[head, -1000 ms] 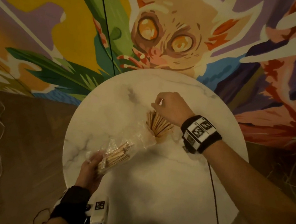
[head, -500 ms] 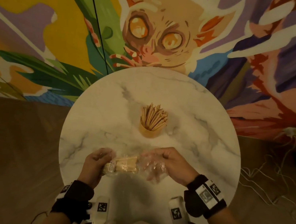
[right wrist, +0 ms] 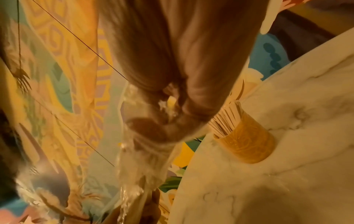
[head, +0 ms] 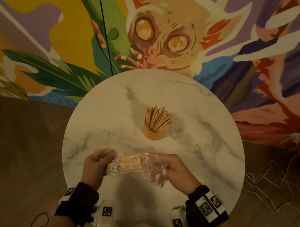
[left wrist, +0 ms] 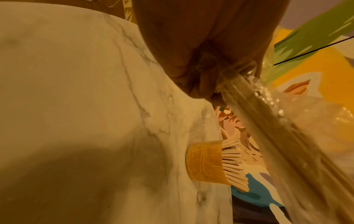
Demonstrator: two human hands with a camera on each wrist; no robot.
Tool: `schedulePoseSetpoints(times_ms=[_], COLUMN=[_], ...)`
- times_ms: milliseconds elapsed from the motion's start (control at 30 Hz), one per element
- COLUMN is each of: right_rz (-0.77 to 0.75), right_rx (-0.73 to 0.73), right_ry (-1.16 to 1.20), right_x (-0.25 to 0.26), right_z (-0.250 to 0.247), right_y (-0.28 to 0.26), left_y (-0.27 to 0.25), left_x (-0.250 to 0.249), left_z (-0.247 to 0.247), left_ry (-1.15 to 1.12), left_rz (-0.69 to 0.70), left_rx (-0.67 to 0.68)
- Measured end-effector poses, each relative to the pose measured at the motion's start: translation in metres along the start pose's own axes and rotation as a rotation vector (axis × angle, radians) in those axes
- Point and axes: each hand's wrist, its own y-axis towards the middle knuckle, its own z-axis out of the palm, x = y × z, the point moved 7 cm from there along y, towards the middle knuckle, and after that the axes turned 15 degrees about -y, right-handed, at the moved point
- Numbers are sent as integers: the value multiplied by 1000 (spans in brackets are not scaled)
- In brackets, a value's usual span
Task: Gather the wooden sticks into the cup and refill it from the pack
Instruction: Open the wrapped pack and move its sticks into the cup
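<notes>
Plastic pack [head: 129,165] pinched between both hands' fingers [head: 103,157]

Bare forearms, black wristbands [head: 206,209] with white square-coded tags, white wrist cameras [head: 105,216], thin black cable

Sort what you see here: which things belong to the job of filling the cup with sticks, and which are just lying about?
Part of the job:
cup
wooden sticks in the cup
pack of sticks
left hand and right hand, both gripping the pack

Just lying about:
marble table
white cables on the floor
painted wall
</notes>
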Motion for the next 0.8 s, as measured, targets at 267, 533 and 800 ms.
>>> schedulePoseSetpoints(times_ms=[267,533,800], right_rz=[88,124,125], right_rx=[-284,-126,-315], right_ry=[-86,-21,99], right_x=[-13,-20,-38], right_z=[-10,8,-4], right_y=[-1,-8,-11], left_y=[-4,-18,-35], left_x=[-6,-19,-20], left_z=[15,56,75], left_ry=[-35,275,294], left_rz=[5,90,179], left_rx=[49,231,266])
